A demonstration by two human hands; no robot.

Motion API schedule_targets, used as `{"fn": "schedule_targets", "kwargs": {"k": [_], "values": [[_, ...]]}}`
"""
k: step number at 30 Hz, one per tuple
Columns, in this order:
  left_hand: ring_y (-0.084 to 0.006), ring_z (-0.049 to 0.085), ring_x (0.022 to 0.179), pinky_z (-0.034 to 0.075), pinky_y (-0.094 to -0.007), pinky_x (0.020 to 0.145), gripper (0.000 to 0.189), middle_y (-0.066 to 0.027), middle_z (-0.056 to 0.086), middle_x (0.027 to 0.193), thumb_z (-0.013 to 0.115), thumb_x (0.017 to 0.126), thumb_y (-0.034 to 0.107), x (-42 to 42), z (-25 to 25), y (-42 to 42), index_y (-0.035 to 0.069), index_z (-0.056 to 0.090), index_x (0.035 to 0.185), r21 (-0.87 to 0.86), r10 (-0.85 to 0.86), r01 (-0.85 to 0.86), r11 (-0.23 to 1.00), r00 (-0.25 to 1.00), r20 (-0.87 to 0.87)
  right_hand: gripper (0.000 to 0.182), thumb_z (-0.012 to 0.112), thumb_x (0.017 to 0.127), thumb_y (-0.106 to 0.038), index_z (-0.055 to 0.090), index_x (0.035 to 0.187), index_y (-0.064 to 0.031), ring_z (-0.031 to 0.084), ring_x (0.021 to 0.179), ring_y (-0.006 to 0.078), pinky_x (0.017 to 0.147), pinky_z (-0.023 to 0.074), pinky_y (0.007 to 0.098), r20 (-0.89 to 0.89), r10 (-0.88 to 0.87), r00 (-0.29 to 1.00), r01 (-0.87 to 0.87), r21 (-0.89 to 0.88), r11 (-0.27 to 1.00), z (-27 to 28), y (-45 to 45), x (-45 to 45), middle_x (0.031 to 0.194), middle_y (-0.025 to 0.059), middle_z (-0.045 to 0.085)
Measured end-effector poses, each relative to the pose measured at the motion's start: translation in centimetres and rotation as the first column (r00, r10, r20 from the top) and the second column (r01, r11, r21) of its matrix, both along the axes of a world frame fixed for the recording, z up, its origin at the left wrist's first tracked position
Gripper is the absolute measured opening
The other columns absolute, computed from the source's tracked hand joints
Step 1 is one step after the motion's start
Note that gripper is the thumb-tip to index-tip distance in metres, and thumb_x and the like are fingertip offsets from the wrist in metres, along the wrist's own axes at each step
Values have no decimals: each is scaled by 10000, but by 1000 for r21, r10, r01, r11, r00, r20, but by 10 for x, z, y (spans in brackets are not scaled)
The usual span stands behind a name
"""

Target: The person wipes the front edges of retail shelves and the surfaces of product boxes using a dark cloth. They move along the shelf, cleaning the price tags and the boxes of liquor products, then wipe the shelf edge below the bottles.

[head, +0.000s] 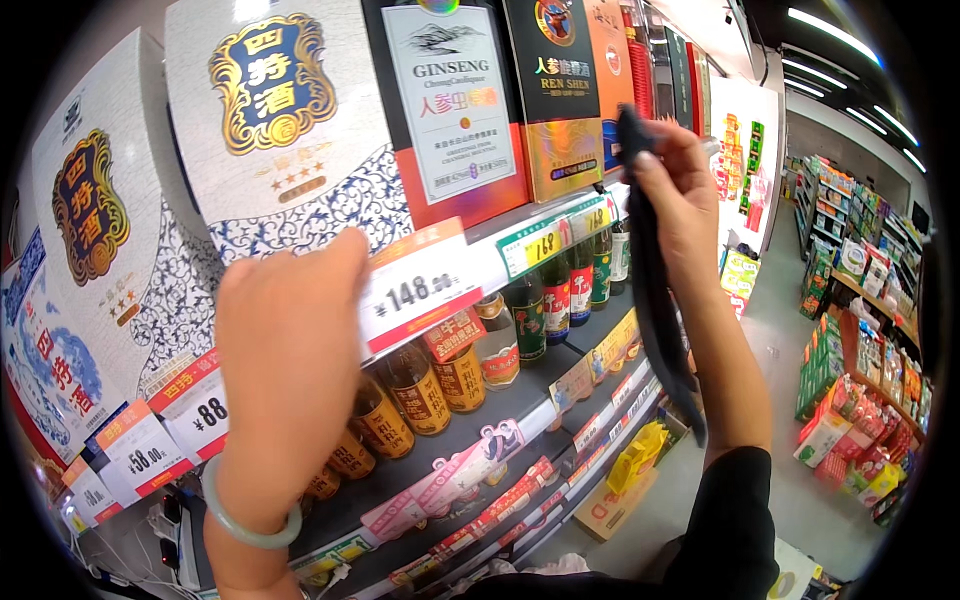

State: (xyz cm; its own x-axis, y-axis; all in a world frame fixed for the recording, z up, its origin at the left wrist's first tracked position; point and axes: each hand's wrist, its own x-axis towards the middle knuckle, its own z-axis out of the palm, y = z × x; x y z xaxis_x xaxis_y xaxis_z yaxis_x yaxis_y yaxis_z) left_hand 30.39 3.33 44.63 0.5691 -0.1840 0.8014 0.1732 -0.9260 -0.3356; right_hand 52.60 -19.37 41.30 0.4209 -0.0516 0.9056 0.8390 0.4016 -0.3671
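My right hand (pixel 679 180) is raised at the shelf's right, gripping a long black cloth (pixel 651 255) that hangs down past my forearm. Beside it stand an orange box (pixel 606 60) and a black and gold liquor box (pixel 556 97). My left hand (pixel 292 337), with a pale bangle (pixel 247 525) on the wrist, is curled at the shelf's front edge against a price tag (pixel 420 289). Its fingertips are hidden, so I cannot tell whether it holds anything. Directly behind it rises a white liquor box with a blue floral pattern (pixel 289 90).
Another white box (pixel 97 217) stands to the left. Bottles with orange labels (pixel 420 397) line the lower shelf. A yellow plastic bag (pixel 637 454) lies on a cardboard carton (pixel 611 506). Power strips and cables (pixel 169 532) are at lower left. Stocked shelving (pixel 862 255) lies across the aisle.
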Motion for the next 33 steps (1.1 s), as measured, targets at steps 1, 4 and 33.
{"fn": "schedule_targets", "kwargs": {"k": [1,4,33], "values": [[-340,572,679,405,-447,691,107,-138,566,666,595,941,123,-3,1,0,66,593,850,7,30,-30,1000,999,-12,281,607,993,-59,574,1270,-26,644,983,117,872,530,268,46,42,998,-40,-51,998,1,4,4,1130,55,652],[-302,568,721,410,-410,755,75,-120,576,699,606,922,106,-15,3,-5,60,600,863,25,124,-122,992,991,-47,236,641,973,-61,645,1206,-30,647,1002,107,874,519,267,103,112,988,-88,-211,974,9,23,4,1090,47,677],[-267,574,901,429,-411,864,288,-77,586,935,792,777,206,75,-26,-59,62,631,968,53,-212,209,977,975,64,205,539,1043,-80,612,1222,-12,611,1012,65,901,480,212,38,-27,999,19,201,979,12,-10,37,1125,40,672]]}}
